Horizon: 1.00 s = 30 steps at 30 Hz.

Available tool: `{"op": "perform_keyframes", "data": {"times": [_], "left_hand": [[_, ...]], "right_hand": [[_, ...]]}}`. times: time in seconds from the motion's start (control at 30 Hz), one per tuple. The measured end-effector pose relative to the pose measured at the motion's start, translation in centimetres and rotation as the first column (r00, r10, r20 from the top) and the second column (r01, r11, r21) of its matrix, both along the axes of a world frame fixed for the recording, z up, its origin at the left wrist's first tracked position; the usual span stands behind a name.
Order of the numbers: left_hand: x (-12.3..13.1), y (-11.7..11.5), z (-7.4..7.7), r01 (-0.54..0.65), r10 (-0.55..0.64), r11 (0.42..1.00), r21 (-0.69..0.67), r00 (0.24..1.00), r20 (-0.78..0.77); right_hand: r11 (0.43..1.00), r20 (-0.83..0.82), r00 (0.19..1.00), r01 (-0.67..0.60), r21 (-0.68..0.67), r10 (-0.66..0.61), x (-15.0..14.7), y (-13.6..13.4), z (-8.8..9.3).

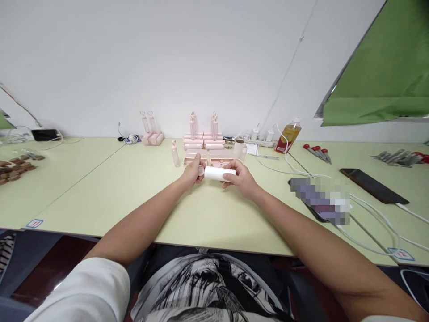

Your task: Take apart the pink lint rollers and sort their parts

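My right hand (241,180) is closed around one end of a white paper roll (216,173), held level above the table. My left hand (193,172) is closed on a small pink round piece (201,171), which faces the roll's left end; I cannot tell whether the two touch. Just behind my hands lie open pink cases (221,154), partly hidden by my fingers. Left of them stands a slim pink tube (175,154). Beside the cases on the right is another white roll with a brown cardboard core (239,147).
Pink cases (193,144) and upright pink tubes (214,127) line the wall, with more pink pieces (152,137) further left. On the right are a drink bottle (288,135), white cables (301,173), red-tipped tools (317,153) and a dark phone (373,185). Brown round pieces (15,171) lie far left.
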<state>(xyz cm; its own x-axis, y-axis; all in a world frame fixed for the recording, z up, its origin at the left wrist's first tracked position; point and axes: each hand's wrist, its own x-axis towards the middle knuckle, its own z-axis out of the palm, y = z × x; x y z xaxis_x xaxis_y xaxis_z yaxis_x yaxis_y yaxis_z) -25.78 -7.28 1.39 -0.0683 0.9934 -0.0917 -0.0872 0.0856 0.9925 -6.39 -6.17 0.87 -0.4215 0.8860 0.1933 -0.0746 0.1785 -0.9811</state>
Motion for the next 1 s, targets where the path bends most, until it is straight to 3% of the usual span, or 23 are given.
{"op": "perform_keyframes", "data": {"times": [0.13,0.4,0.7,1.0], "left_hand": [[0.7,-0.3,-0.2,-0.038,0.040,0.998,0.047,0.998,-0.044],[1.1,-1.1,0.1,0.023,0.011,0.988,0.155,0.978,-0.211],[0.7,-0.8,-0.7,0.078,-0.032,0.985,0.157,0.961,-0.274],[0.7,-1.1,-0.1,0.062,0.030,0.956,0.287,0.952,-0.306]], "right_hand": [[0.997,0.066,0.998,0.004,0.081,-0.009,-0.3,-0.3,-0.2],[0.997,0.030,0.998,0.052,0.059,-0.054,-0.5,-0.2,-0.3],[0.993,0.064,0.998,-0.030,0.113,0.023,-0.4,-0.4,-0.4],[0.976,0.343,0.933,-0.170,0.139,0.114,-0.2,-0.5,-0.8]]}}
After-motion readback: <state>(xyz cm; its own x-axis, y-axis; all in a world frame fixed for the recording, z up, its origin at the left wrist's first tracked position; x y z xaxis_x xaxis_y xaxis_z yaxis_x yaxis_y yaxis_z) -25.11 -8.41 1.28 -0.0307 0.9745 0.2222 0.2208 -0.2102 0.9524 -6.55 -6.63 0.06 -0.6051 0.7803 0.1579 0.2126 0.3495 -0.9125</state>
